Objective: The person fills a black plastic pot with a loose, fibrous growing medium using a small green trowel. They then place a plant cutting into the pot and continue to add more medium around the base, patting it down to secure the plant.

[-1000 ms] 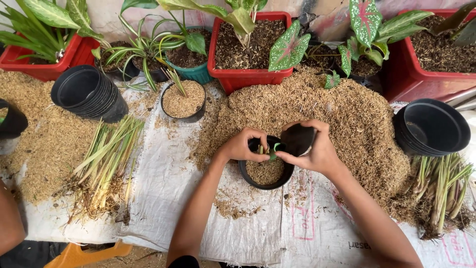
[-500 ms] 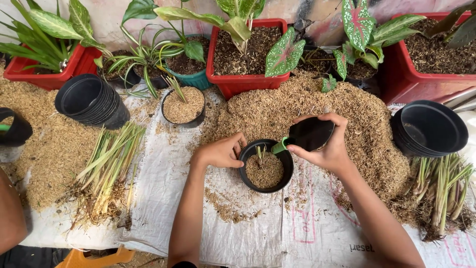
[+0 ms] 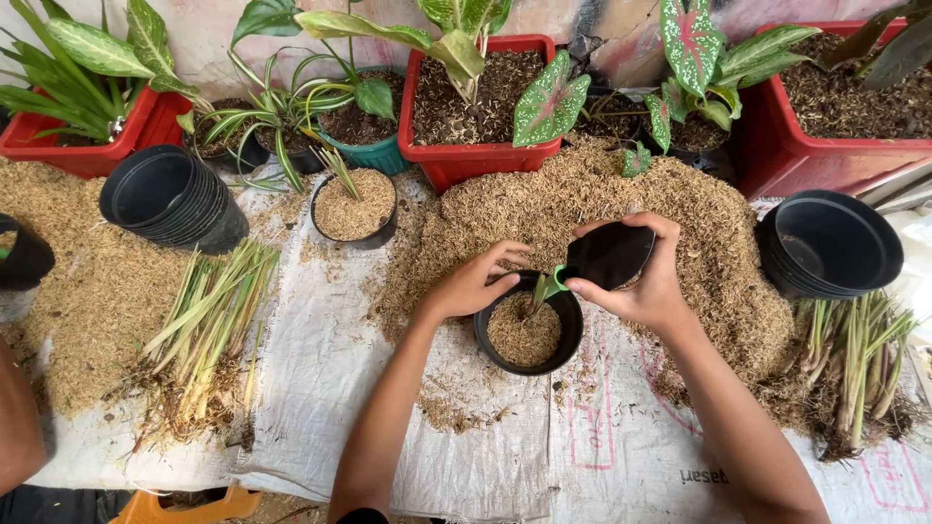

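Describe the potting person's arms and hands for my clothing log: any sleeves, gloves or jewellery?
Both forearms are bare from elbow to wrist, no sleeves showing. The left hand and right hand wear no gloves; no rings, watch or bracelets are visible. Something dark shows at the left elbow; what it is cannot be told.

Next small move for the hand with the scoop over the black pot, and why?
Probably tip the black scoop so its husk falls into the black pot. The right hand holds the scoop at the pot's far rim, green handle pointing down toward the small cutting. The pot looks only partly filled, and the left hand rests at its rim, steadying it.
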